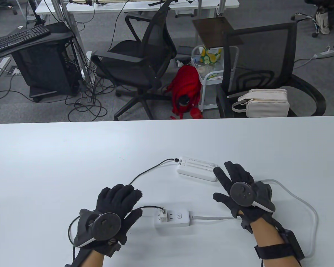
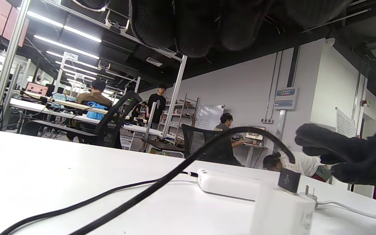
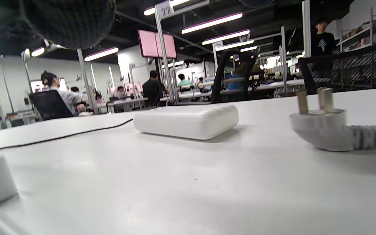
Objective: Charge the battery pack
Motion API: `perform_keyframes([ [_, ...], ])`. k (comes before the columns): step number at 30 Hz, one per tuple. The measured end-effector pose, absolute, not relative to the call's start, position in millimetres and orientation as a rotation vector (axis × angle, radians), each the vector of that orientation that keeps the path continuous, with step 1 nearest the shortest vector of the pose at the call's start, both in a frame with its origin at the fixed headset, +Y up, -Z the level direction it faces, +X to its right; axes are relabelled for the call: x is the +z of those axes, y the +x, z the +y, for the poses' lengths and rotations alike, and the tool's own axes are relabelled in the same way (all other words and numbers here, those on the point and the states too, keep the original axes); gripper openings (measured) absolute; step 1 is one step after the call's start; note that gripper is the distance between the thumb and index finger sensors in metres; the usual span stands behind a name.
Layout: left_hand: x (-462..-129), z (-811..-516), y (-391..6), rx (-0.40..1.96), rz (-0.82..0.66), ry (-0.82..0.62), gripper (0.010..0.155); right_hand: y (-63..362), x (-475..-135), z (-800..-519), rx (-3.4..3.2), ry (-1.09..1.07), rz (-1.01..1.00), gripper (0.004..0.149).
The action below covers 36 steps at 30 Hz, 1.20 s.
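Observation:
The white battery pack (image 1: pixel 196 168) lies on the table with a black cable (image 1: pixel 147 172) plugged into its left end. The cable runs to a white charger adapter (image 1: pixel 163 215) at the left end of the white power strip (image 1: pixel 176 218). In the left wrist view the adapter (image 2: pixel 284 209) shows metal prongs. My left hand (image 1: pixel 122 200) is open and holds nothing, just left of the adapter. My right hand (image 1: pixel 228 180) is open with fingers spread beside the pack's right end. The pack also shows in the right wrist view (image 3: pixel 186 120).
The strip's grey cord (image 1: pixel 309 211) loops around my right wrist. Its wall plug (image 3: pixel 325 129) lies loose on the table with prongs up, hidden under my right hand in the table view. Office chairs (image 1: pixel 144 61) stand beyond the table's far edge (image 1: pixel 167 120).

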<state>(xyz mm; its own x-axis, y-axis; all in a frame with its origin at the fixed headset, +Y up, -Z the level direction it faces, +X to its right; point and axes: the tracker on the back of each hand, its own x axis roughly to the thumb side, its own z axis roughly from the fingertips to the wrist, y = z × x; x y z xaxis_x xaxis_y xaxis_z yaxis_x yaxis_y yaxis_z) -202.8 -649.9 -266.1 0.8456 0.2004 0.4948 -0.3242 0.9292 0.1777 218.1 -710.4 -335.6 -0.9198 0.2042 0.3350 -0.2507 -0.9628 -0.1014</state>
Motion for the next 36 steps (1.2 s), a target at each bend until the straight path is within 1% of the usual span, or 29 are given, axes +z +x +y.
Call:
perform_keyframes([
  [7, -270, -655, -205, 0.267, -0.481, 0.249, 0.067, 239, -306, -714, 2.825, 0.421, -0.301, 0.082],
  [12, -271, -655, -206, 0.258, -0.468, 0.253, 0.067, 249, -297, -719, 2.781, 0.418, -0.369, 0.082],
  [15, -272, -655, -209, 0.254, -0.456, 0.257, 0.068, 251, -294, -726, 2.801, 0.423, -0.392, 0.082],
  [17, -272, -655, -210, 0.248, -0.448, 0.257, 0.068, 252, -294, -729, 2.811, 0.426, -0.352, 0.082],
  [22, -272, -655, -210, 0.233, -0.44, 0.261, 0.068, 260, -292, -727, 2.743, 0.399, -0.399, 0.082],
  [28, -273, -655, -210, 0.231, -0.434, 0.26, 0.068, 272, -291, -729, 2.708, 0.349, -0.406, 0.081],
  [36, -275, -655, -213, 0.238, -0.411, 0.263, 0.068, 275, -294, -732, 2.698, 0.357, -0.408, 0.079],
])
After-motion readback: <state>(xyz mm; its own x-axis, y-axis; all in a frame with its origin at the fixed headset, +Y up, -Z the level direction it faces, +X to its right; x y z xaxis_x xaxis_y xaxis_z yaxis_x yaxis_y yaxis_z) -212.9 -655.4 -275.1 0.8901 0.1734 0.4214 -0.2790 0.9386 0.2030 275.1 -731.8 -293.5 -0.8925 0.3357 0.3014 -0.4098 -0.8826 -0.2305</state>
